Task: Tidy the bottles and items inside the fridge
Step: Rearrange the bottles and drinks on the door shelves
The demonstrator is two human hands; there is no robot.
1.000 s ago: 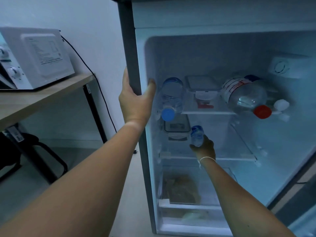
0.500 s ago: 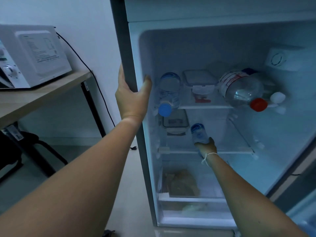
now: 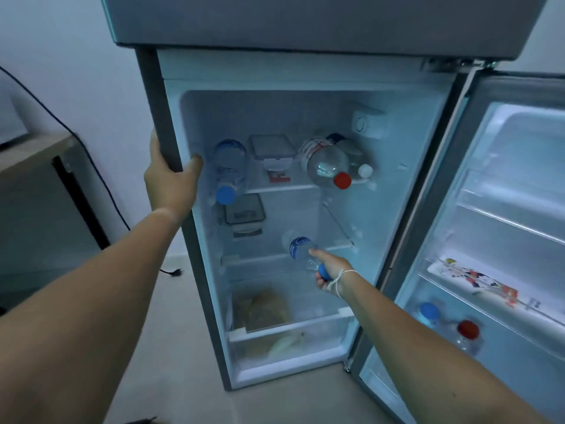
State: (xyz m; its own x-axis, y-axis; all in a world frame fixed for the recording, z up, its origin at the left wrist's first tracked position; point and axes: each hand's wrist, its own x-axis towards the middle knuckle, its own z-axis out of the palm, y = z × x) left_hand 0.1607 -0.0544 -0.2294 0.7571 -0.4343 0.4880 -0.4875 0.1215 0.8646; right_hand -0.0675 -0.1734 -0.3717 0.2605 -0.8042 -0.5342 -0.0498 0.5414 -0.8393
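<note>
— How far along is the tidying looking?

— Early, I'd judge. The right hand (image 3: pixel 328 272) is curling round a small bottle (image 3: pixel 302 250) at its blue-capped end, at the front edge of the middle shelf (image 3: pixel 260 258), toward five o'clock in the fridge (image 3: pixel 305 68). The left hand (image 3: pixel 171 182) is clamping the cabinet's edge at nine o'clock.

— And the rest?

— Two large bottles (image 3: pixel 325 163) are lying on their sides on the top shelf with a lidded box (image 3: pixel 272 146) between them; something is sitting in the crisper drawer (image 3: pixel 290 338) at six o'clock, too blurred to name.
</note>
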